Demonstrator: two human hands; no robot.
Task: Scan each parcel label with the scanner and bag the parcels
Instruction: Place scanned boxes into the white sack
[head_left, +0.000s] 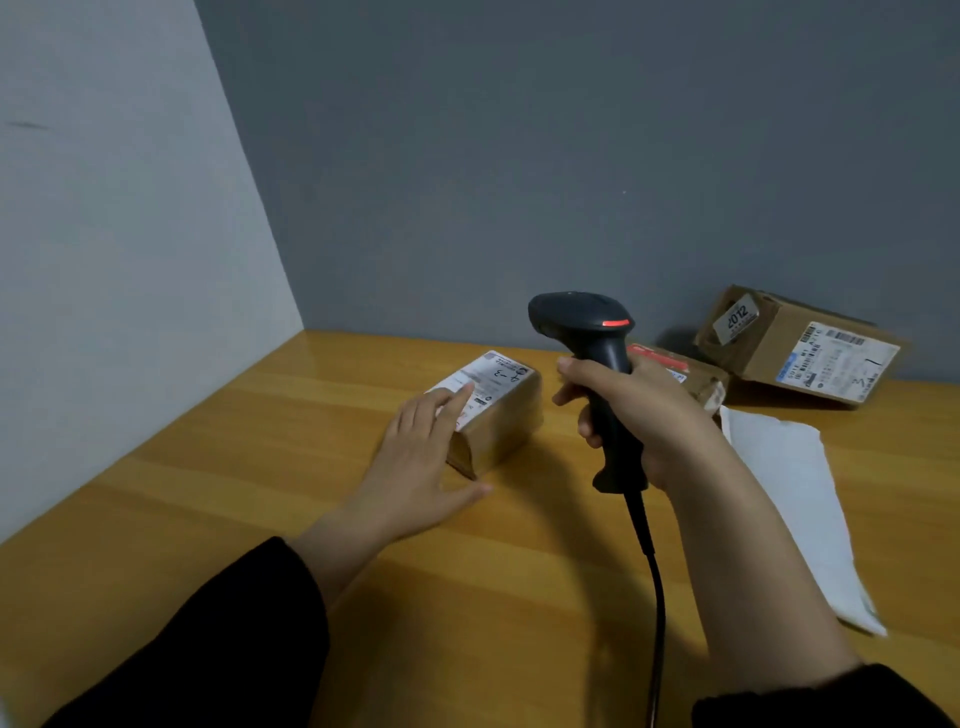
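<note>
The right grip (639, 415) is closed round the handle of the scanner (582, 319). A red indicator is lit on the scanner head, and the cable (655, 571) runs down toward the near edge. The left grip (421, 452) is spread wide, fingers straight, with its fingertips resting on the label (488, 376) of the near parcel (504, 415). This parcel lies on the bench (234, 467), just left of the scanner.

Step in hand, as judged: scanning this label. Tilt the scanner head down onto the barcode. Clear the fingertips from the printed area so no code is covered. Steady the parcel by its edge.

A small parcel (693, 376) lies behind the right grip, and a large parcel (800, 348) sits tilted at the back right. All three cartons are closed, so their contents are hidden. A white bag (795, 493) lies flat beside the right forearm and appears to hold nothing.
</note>
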